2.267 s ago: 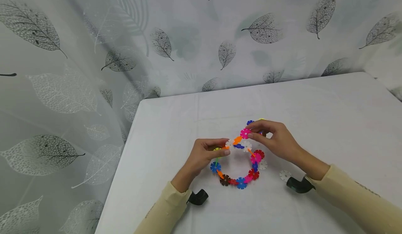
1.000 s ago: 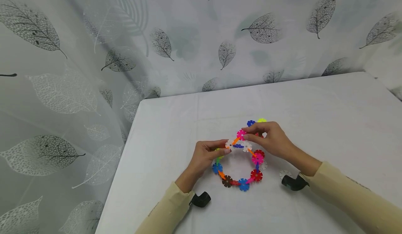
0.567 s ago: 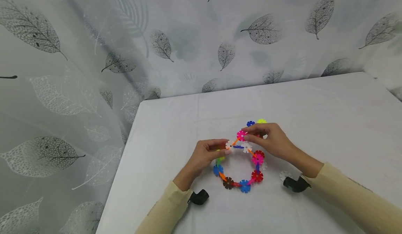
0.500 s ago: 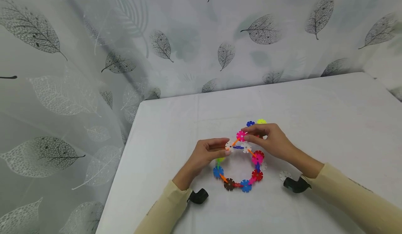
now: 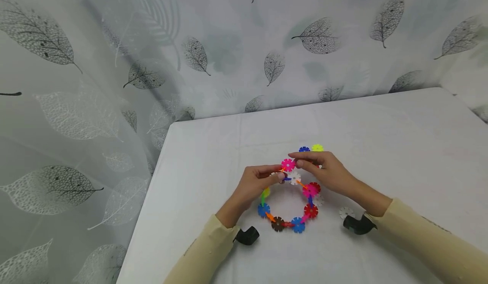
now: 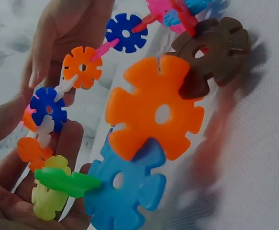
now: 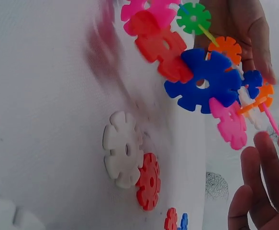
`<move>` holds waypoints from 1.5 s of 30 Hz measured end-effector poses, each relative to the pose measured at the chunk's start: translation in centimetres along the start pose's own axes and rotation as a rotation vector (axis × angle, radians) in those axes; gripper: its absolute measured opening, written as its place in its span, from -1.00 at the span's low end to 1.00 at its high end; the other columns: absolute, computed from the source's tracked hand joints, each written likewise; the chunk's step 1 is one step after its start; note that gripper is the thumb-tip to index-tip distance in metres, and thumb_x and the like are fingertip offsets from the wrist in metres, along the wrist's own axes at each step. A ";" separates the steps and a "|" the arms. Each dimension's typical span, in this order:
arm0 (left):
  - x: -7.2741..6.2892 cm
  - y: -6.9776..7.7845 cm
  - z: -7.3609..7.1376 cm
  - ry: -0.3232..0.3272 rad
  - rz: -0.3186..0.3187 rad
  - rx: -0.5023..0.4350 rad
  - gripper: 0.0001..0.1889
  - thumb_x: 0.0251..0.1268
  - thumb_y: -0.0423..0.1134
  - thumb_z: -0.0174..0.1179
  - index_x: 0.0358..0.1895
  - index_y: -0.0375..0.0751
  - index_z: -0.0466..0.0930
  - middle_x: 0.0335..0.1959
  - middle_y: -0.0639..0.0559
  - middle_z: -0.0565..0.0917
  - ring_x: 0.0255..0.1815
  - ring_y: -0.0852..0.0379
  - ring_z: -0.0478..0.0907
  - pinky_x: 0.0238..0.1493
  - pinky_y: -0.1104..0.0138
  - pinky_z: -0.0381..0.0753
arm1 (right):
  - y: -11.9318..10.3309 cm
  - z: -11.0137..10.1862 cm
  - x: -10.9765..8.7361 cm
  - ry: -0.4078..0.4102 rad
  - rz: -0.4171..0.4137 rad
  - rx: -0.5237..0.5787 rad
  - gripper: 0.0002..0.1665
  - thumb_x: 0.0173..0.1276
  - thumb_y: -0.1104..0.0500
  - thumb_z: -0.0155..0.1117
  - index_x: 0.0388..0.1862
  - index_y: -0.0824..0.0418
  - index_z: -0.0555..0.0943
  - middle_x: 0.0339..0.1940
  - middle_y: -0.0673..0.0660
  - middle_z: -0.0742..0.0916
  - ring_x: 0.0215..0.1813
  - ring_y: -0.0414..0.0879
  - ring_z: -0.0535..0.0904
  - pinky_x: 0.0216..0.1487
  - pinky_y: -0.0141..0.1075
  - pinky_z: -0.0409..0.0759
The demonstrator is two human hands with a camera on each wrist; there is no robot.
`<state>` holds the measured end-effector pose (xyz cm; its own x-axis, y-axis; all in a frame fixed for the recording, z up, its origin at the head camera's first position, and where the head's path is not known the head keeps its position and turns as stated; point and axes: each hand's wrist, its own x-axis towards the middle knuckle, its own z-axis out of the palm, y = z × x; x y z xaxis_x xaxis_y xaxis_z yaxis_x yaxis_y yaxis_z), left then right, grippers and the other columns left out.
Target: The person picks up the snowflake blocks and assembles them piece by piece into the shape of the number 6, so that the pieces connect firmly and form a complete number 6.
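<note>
My left hand (image 5: 253,184) pinches the upper left of a ring of linked, notched plastic flower discs (image 5: 278,224). In the left wrist view, a blue disc (image 6: 48,109) lies at its thumb and fingers. A pink disc (image 5: 288,165) sticks up from the ring, beside the left fingertips. My right hand (image 5: 328,165) hovers just right of that pink disc. In the right wrist view, its fingers (image 7: 268,182) are loosely bent and apart from the discs. The ring's near side shows brown, red and blue discs; part of its upper left is hidden by the left hand.
Loose discs lie on the white table (image 5: 206,148): a blue one (image 5: 304,149) and a yellow one (image 5: 317,147) behind the right hand, and a white one (image 5: 346,212) by the right wrist. Black wrist mounts (image 5: 248,235) jut from both sleeves. A leaf-patterned curtain (image 5: 228,55) hangs behind.
My left hand has shifted slightly right, its fingertips now over the white disc by the pink one. The right hand has let go of the pink disc, which moved slightly left.
</note>
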<state>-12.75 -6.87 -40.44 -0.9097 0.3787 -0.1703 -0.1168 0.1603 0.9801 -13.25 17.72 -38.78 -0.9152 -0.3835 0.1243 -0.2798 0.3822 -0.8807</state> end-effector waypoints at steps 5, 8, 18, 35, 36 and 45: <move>-0.1 0.0 -0.1 0.009 -0.064 -0.050 -0.61 0.39 -0.07 0.33 0.19 -0.14 0.70 -0.04 0.00 0.78 0.03 0.10 0.70 0.14 0.22 0.60 | 0.1 -0.6 -0.2 0.097 0.014 -0.021 -0.38 0.54 0.15 0.22 0.53 0.07 0.38 0.13 0.17 0.70 0.05 0.14 0.67 -0.05 -0.23 0.68; -0.1 0.0 -0.2 0.007 -0.110 -0.061 -0.59 0.37 -0.03 0.35 0.17 -0.15 0.71 -0.04 0.02 0.78 0.05 0.10 0.67 0.16 0.21 0.59 | 0.3 -1.4 -0.4 0.174 0.034 -0.050 -0.30 0.55 0.14 0.21 0.60 0.04 0.26 0.17 0.23 0.68 0.07 0.18 0.66 -0.07 -0.44 0.61; -0.1 0.1 -0.4 0.003 -0.141 -0.037 -0.61 0.40 -0.04 0.31 0.14 -0.21 0.72 -0.04 0.02 0.77 0.14 0.12 0.58 0.26 0.16 0.50 | 1.9 -4.2 -2.6 0.214 0.144 -0.126 -0.22 0.56 0.02 0.20 0.64 0.06 0.16 0.24 0.30 0.61 0.17 0.28 0.59 -0.09 -0.64 0.44; -0.2 -0.1 -0.4 0.042 -0.146 -0.061 -0.60 0.38 -0.08 0.34 0.16 -0.23 0.70 -0.04 -0.02 0.77 0.08 0.11 0.64 0.18 0.22 0.57 | 4.5 -7.5 -5.5 -0.197 0.214 -0.214 -0.49 0.34 0.09 0.45 0.23 0.22 0.65 -0.10 0.03 0.74 -0.17 -0.11 0.64 -0.23 -0.35 0.66; -0.2 -0.1 -0.4 0.044 -0.151 -0.059 -0.60 0.38 -0.08 0.34 0.16 -0.22 0.70 -0.04 -0.01 0.77 0.08 0.11 0.63 0.18 0.23 0.57 | 4.5 -7.7 -5.6 -0.234 0.201 -0.206 -0.54 0.32 0.09 0.47 0.16 0.20 0.69 -0.12 0.01 0.74 -0.17 -0.13 0.64 -0.22 -0.35 0.66; -0.2 -0.3 -0.5 0.054 -0.148 -0.061 -0.58 0.38 -0.08 0.34 0.19 -0.22 0.68 0.00 -0.01 0.77 0.16 0.10 0.60 0.20 0.22 0.56 | 4.3 -8.1 -6.1 -0.490 0.166 -0.123 -0.65 0.12 0.07 0.63 -0.11 0.06 0.75 -0.29 -0.04 0.72 -0.36 -0.14 0.61 -0.31 -0.35 0.62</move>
<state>-12.74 -7.41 -40.62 -0.9005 0.3057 -0.3092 -0.2736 0.1542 0.9494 -11.18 28.50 -39.67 -0.7157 -0.6456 -0.2662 -0.2015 0.5560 -0.8064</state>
